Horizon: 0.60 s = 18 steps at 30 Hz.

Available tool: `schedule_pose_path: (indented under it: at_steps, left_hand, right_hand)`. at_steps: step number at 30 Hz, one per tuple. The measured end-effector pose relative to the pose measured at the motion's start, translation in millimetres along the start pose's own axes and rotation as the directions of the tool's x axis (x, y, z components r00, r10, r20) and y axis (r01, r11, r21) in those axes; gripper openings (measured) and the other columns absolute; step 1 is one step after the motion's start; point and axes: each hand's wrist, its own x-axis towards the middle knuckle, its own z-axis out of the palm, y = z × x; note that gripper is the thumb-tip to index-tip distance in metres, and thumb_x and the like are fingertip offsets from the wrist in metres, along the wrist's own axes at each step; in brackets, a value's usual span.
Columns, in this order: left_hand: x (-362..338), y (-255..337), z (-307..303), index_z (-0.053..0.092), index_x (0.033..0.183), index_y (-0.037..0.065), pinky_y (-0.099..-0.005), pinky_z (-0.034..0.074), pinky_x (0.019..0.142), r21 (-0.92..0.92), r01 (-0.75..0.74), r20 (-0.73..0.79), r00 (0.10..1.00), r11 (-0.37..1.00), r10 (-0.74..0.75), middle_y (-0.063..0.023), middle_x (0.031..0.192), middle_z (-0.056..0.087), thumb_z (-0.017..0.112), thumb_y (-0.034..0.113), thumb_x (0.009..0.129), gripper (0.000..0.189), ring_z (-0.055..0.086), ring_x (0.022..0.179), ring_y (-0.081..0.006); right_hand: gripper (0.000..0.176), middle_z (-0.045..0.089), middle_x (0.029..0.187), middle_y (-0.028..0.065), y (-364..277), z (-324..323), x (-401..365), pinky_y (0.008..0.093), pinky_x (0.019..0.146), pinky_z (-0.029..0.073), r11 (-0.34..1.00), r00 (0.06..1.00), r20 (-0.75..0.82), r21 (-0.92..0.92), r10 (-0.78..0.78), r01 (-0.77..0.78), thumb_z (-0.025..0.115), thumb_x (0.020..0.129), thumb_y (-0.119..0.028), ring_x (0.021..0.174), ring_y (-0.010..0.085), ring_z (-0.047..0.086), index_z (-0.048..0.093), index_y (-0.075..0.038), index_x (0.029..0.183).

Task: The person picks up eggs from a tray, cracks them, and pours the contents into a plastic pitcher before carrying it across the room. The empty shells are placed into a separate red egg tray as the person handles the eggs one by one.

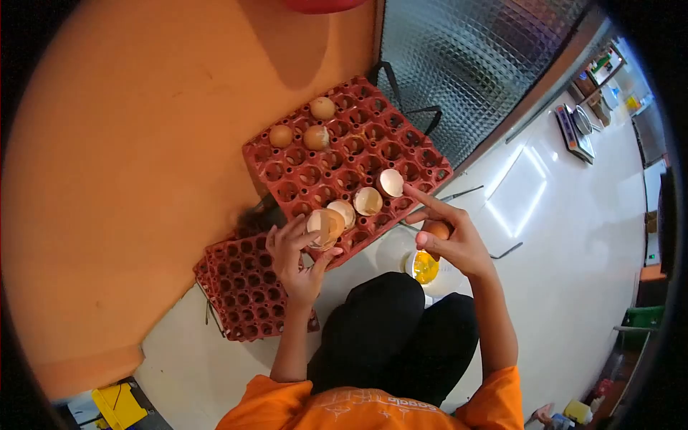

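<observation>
My left hand [292,259] has its fingers and thumb around cracked eggshell halves [326,228] at the near-left corner of a red egg tray [304,190]. A brown egg [437,230] is held in my right hand [459,242], partly hidden by the fingers. That hand's index finger stretches toward an empty eggshell half [391,183] in the tray. Between the hands, more open shell halves [368,201] sit in a row along the near side. Three brown eggs [316,137] rest at the tray's far left. Below my right hand stands a white container [410,266] with yellow yolks in it.
Smaller-looking stacked red egg trays [247,287] lie on the floor at left. An orange wall [143,179] borders the left, and a textured glass panel [466,72] stands behind the tray. A scale [573,134] is on the pale tiled floor at far right.
</observation>
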Motion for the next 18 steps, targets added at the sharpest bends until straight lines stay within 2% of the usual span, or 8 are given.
schedule_pose_path:
  at_steps: [3, 4, 7, 10, 13, 15, 17, 18]
  left_hand:
    - [-12.1, -14.5, 1.5, 0.056, 0.096, 0.012, -0.0488, 0.022, 0.102, 0.184, -0.024, 0.097, 0.995, 0.983, 0.006, -0.0064, 0.110, 0.062, 0.080, 0.028, 0.060, 0.046, 0.049, 0.114, -0.0253]
    - [-14.2, -17.1, 1.2, 0.055, 0.098, 0.012, -0.0496, 0.018, 0.103, 0.203, -0.048, 0.127, 0.992, 0.978, 0.022, -0.0078, 0.119, 0.057, 0.078, 0.035, 0.062, 0.049, 0.046, 0.117, -0.0266]
    - [-10.2, -10.3, -0.3, 0.053, 0.095, 0.009, -0.0520, 0.020, 0.103, 0.163, -0.052, 0.088, 0.995, 0.985, 0.038, -0.0123, 0.125, 0.051, 0.074, 0.034, 0.069, 0.042, 0.045, 0.119, -0.0285]
    - [2.7, -6.1, -12.4, 0.055, 0.097, 0.007, -0.0505, 0.029, 0.099, 0.090, -0.088, -0.005, 0.996, 0.992, 0.089, -0.0118, 0.123, 0.051, 0.068, 0.033, 0.077, 0.035, 0.047, 0.114, -0.0281]
    - [16.0, -41.9, -19.7, 0.057, 0.100, 0.004, -0.0439, 0.038, 0.091, -0.035, -0.015, -0.105, 0.994, 0.999, 0.012, -0.0124, 0.112, 0.055, 0.062, 0.026, 0.083, 0.028, 0.051, 0.106, -0.0267]
    - [62.9, -42.8, -20.7, 0.057, 0.098, 0.006, -0.0434, 0.038, 0.087, -0.027, 0.121, 0.012, 0.993, 0.992, -0.120, -0.0124, 0.099, 0.058, 0.062, 0.025, 0.081, 0.027, 0.053, 0.100, -0.0290]
    - [107.7, -59.8, -9.7, 0.055, 0.105, 0.005, -0.0437, 0.040, 0.085, 0.092, -0.002, 0.102, 0.995, 0.996, -0.008, -0.0126, 0.099, 0.058, 0.064, 0.025, 0.078, 0.035, 0.054, 0.098, -0.0297]
    - [124.5, -71.7, -2.1, 0.053, 0.109, 0.006, -0.0452, 0.040, 0.084, 0.313, -0.066, 0.150, 0.989, 0.947, 0.020, -0.0119, 0.099, 0.058, 0.065, 0.026, 0.076, 0.040, 0.054, 0.097, -0.0302]
  right_hand:
    - [0.065, 0.059, 0.090, 0.0046, -1.6, -0.2, 1.5, 0.0216, 0.066, 0.044, 0.996, 0.998, -0.015, 0.064, 0.068, -0.067, 0.072, 0.075, -0.028, 0.075, 0.0084, 0.054, 0.044, -0.010, 0.131]
    - [0.065, 0.059, 0.090, 0.0047, 1.3, -0.8, 1.3, 0.0213, 0.064, 0.044, 0.996, 0.998, -0.032, 0.075, 0.057, -0.055, 0.071, 0.075, -0.028, 0.073, 0.0081, 0.054, 0.044, -0.009, 0.131]
    - [0.062, 0.058, 0.091, 0.0054, 2.9, -1.4, -2.8, 0.0195, 0.056, 0.044, 0.990, 0.995, -0.089, 0.137, 0.047, -0.035, 0.069, 0.077, -0.030, 0.065, 0.0078, 0.054, 0.045, -0.006, 0.129]
    - [0.058, 0.059, 0.091, 0.0055, 12.4, -11.2, -16.2, 0.0177, 0.047, 0.041, 0.972, 0.979, -0.170, 0.221, 0.115, -0.076, 0.063, 0.081, -0.034, 0.060, 0.0085, 0.053, 0.045, -0.003, 0.127]
    - [0.052, 0.059, 0.089, 0.0059, 27.5, -25.1, -33.5, 0.0192, 0.042, 0.039, 0.946, 0.950, -0.262, 0.314, 0.173, -0.086, 0.059, 0.085, -0.032, 0.059, 0.0100, 0.054, 0.045, -0.002, 0.126]
    - [0.047, 0.058, 0.087, 0.0052, 35.6, -33.3, -46.0, 0.0201, 0.039, 0.036, 0.935, 0.922, -0.326, 0.345, 0.207, -0.088, 0.052, 0.089, -0.034, 0.059, 0.0112, 0.054, 0.046, -0.003, 0.124]
    - [0.047, 0.058, 0.086, 0.0041, 40.3, -40.5, -57.1, 0.0195, 0.038, 0.034, 0.918, 0.894, -0.384, 0.391, 0.232, -0.071, 0.050, 0.089, -0.036, 0.059, 0.0113, 0.054, 0.047, -0.003, 0.123]
    - [0.046, 0.057, 0.086, 0.0029, 41.6, -43.0, -62.4, 0.0185, 0.037, 0.031, 0.917, 0.882, -0.406, 0.393, 0.239, -0.068, 0.048, 0.090, -0.038, 0.060, 0.0111, 0.054, 0.047, -0.004, 0.122]
